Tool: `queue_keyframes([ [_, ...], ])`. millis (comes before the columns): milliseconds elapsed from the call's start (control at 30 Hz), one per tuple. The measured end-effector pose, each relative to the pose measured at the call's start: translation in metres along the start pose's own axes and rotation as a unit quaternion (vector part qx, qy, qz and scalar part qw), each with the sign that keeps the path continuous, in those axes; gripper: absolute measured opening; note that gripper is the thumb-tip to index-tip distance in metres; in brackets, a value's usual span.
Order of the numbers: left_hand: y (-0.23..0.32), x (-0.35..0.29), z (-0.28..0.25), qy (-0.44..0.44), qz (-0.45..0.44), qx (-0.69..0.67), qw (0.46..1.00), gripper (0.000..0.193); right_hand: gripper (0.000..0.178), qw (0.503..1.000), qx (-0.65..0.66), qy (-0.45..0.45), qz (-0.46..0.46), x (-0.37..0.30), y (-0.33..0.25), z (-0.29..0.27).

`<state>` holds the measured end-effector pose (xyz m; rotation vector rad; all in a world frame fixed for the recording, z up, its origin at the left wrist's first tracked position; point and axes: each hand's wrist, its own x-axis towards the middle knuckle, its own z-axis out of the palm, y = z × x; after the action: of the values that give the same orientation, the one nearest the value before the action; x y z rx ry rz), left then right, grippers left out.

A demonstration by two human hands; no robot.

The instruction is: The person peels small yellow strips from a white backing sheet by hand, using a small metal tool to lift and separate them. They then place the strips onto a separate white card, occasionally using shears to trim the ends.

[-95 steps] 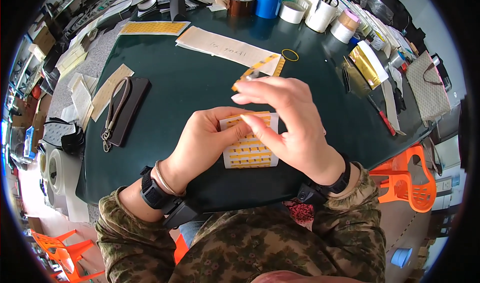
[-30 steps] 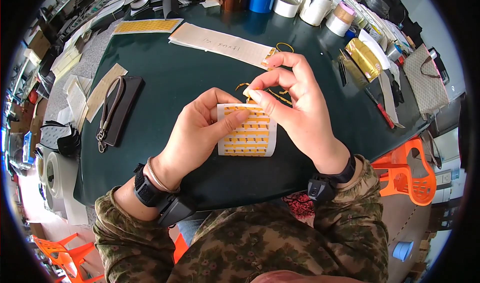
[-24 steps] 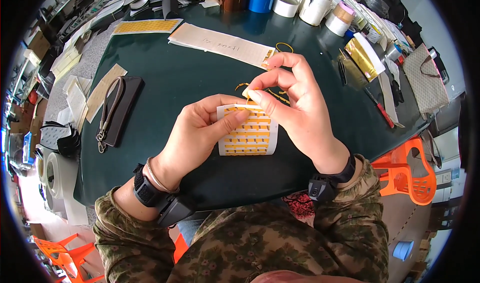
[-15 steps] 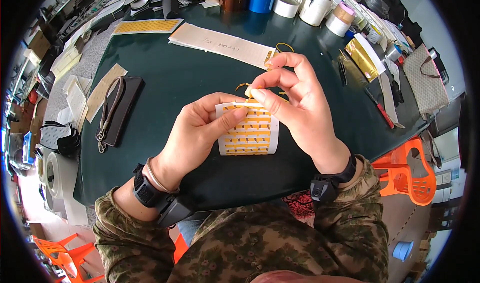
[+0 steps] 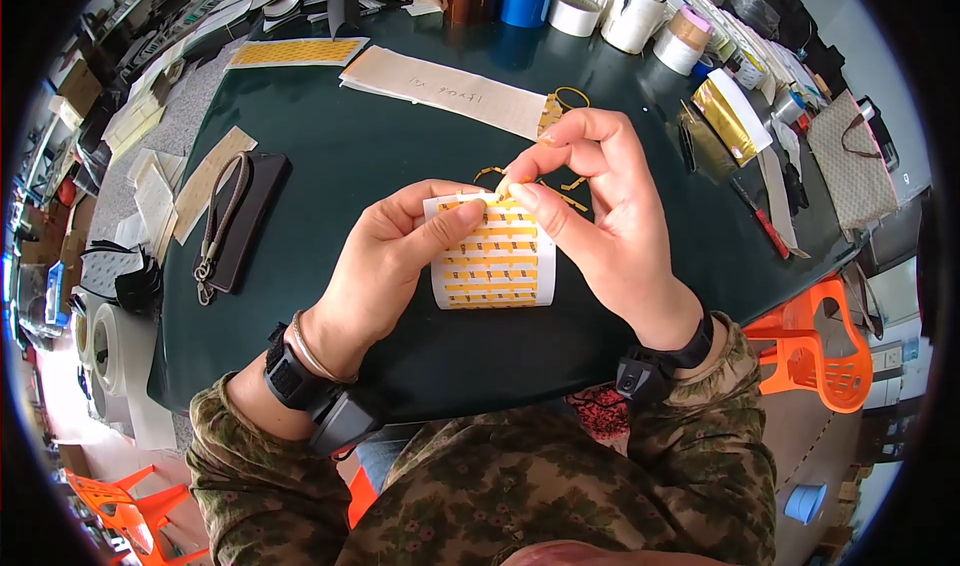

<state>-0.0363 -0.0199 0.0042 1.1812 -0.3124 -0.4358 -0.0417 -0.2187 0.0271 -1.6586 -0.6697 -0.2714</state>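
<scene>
A white sheet with rows of yellow stickers (image 5: 493, 263) curls downward in front of me. My left hand (image 5: 385, 251) grips its upper left corner, thumb on the front and fingers behind. At the sheet's top edge, the thumb and forefinger of my right hand (image 5: 600, 206) pinch a small yellow piece; its lower end meets the top row. The other right fingers are raised and curled. Thin yellow scraps (image 5: 572, 185) lie on the dark green table (image 5: 330, 136) just behind the sheet, partly covered by my right hand.
A long paper strip with handwriting (image 5: 440, 89) lies behind my hands, a yellow patterned sheet (image 5: 295, 54) at the far left. A dark pouch with a strap (image 5: 255, 221) is on the left. Tape rolls (image 5: 574, 13), a red-handled knife (image 5: 765, 228) and a gold roll (image 5: 728, 116) line the far and right side.
My right fingertips have moved slightly right and down along the sheet's top edge. The sheet has tilted a little, its upper left corner rising; my left hand keeps its hold.
</scene>
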Motion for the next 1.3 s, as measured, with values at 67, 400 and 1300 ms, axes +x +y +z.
queue_keyframes([
  [67,0.001,0.000,-0.001,0.009,-0.022,-0.011,1.000,0.021,0.035,1.000,-0.020,0.001,-0.016,0.000,0.000,-0.001],
  [400,0.001,-0.002,0.001,-0.007,0.019,0.065,0.998,0.015,0.041,0.999,0.030,0.028,0.031,0.002,-0.001,-0.001],
  [1300,0.005,-0.001,0.009,0.001,-0.044,-0.021,0.999,0.025,0.048,0.988,0.155,0.010,0.010,0.000,-0.006,-0.002],
])
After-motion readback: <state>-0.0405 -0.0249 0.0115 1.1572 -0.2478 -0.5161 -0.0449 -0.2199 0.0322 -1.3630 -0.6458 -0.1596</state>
